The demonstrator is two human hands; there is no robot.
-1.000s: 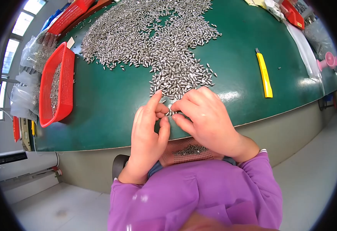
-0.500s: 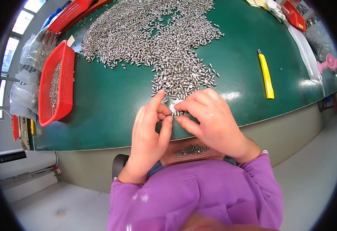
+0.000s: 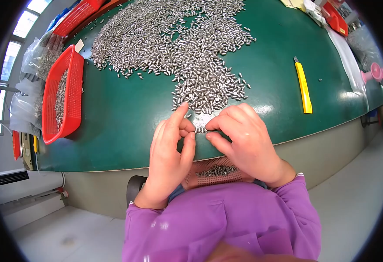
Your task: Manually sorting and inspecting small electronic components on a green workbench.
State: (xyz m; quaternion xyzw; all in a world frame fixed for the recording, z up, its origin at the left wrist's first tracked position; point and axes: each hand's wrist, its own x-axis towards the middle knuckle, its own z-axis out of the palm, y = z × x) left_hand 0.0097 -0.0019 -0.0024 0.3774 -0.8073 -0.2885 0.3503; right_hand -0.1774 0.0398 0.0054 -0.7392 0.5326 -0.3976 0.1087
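Near the table's front edge a short row of small silvery metal pins (image 3: 201, 129) stands between my two hands. My left hand (image 3: 168, 142) has its thumb and curled fingers against the row's left end, with the index finger pointing up. At the other end my right hand (image 3: 244, 135) closes its thumb and forefinger around the last pieces; the fingertips partly hide them. Just beyond the fingers begins a large heap of the same pointed metal pins (image 3: 204, 87), spread far back over the green table (image 3: 270, 87).
A red plastic basket (image 3: 75, 118) holding more pins stands at the left. A yellow utility knife (image 3: 303, 87) lies to the right. Below the table edge, a mesh basket (image 3: 200, 167) with pins sits at my lap. Clear plastic bags (image 3: 27, 105) stand at far left.
My right hand has shifted slightly to the right, and more of the row of pins shows between the hands. My left hand has hardly moved.
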